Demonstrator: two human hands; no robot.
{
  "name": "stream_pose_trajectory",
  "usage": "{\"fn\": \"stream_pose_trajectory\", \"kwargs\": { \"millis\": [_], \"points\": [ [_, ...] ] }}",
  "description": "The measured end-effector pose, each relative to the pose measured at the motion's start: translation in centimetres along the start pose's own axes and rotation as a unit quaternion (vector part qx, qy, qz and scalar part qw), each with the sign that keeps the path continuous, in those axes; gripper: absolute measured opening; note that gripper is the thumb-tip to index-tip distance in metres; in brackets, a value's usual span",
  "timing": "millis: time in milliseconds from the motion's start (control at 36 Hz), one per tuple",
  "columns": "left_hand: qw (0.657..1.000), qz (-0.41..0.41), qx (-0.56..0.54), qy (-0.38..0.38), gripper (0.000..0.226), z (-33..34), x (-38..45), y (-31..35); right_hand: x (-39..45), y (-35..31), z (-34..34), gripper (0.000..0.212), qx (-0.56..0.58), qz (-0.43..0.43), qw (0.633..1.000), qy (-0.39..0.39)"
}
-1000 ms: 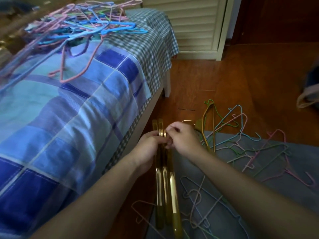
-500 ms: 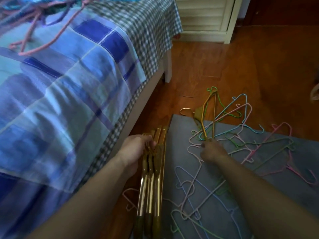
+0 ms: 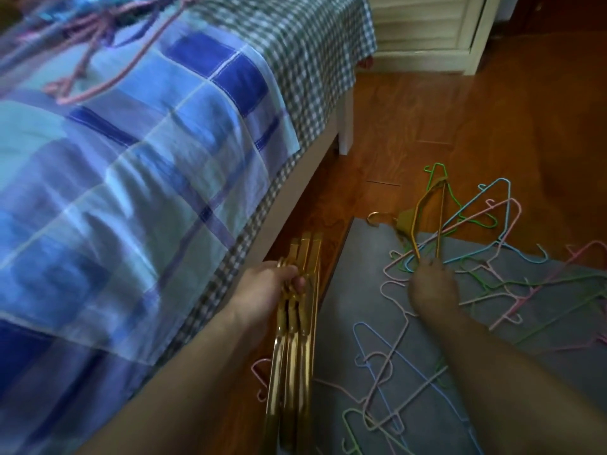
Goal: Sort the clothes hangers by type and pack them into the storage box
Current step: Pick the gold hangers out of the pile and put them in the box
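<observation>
A bed fills the left side, its pale frame and one leg standing on a reddish wooden floor. Over it lies a blue patchwork quilt — squares of dark and light blue — and beneath that a green-and-white checked sheet hangs over the edge. A white louvred cabinet stands at the far wall. A grey mat lies on the floor beside the bed.

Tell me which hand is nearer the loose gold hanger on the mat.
Right. The right hand reaches the gold hanger at its lower end; the left hand grips the gold bundle beside the bed.
</observation>
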State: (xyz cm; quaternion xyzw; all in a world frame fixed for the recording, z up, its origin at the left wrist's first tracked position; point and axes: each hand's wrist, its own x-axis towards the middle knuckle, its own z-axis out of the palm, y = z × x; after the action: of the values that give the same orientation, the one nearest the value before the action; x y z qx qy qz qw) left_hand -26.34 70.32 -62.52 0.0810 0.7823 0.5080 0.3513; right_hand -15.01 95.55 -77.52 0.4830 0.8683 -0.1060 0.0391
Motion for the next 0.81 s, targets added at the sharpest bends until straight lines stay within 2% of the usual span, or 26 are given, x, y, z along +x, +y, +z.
{"fn": "stream_pose_trajectory", "kwargs": {
  "millis": [83, 222, 306, 444, 556, 611, 667, 806],
  "points": [
    [1.000, -0.014, -0.018, 0.004, 0.025, -0.2, 0.3, -0.1, 0.1, 0.1, -1.0, 0.024, 0.039, 0.029, 0.997, 0.059],
    [0.999, -0.015, -0.048, -0.017, 0.021, -0.4, 0.2, -0.4, -1.2, 0.3, -2.8, 0.019, 0.028, 0.026, 0.996, 0.076],
    [0.998, -0.009, -0.056, -0.033, 0.020, -0.5, 0.0, -0.4, -2.4, 0.1, -3.7, 0.026, 0.128, 0.047, 0.984, 0.117],
    [0.996, 0.018, -0.080, -0.031, 0.019, -0.6, -1.0, -0.1, -3.8, -0.8, -5.2, 0.034, 0.211, 0.045, 0.966, 0.145],
    [0.993, 0.029, -0.102, -0.047, 0.021, -0.4, -3.2, 1.0, -6.6, -3.5, -8.0, 0.024, 0.360, 0.074, 0.912, 0.181],
    [0.995, 0.030, -0.089, -0.044, 0.022, -0.4, -4.3, 2.1, -9.1, -5.1, -9.8, 0.017, 0.432, 0.093, 0.879, 0.179],
    [0.994, 0.026, -0.100, -0.039, 0.020, -0.7, -6.4, 4.1, -11.9, -6.1, -12.3, 0.026, 0.474, 0.127, 0.857, 0.156],
    [0.990, -0.025, -0.123, -0.061, 0.021, -3.5, -14.9, 11.8, -20.5, -6.3, -23.9, 0.029, 0.467, 0.174, 0.862, 0.092]
  ]
}}
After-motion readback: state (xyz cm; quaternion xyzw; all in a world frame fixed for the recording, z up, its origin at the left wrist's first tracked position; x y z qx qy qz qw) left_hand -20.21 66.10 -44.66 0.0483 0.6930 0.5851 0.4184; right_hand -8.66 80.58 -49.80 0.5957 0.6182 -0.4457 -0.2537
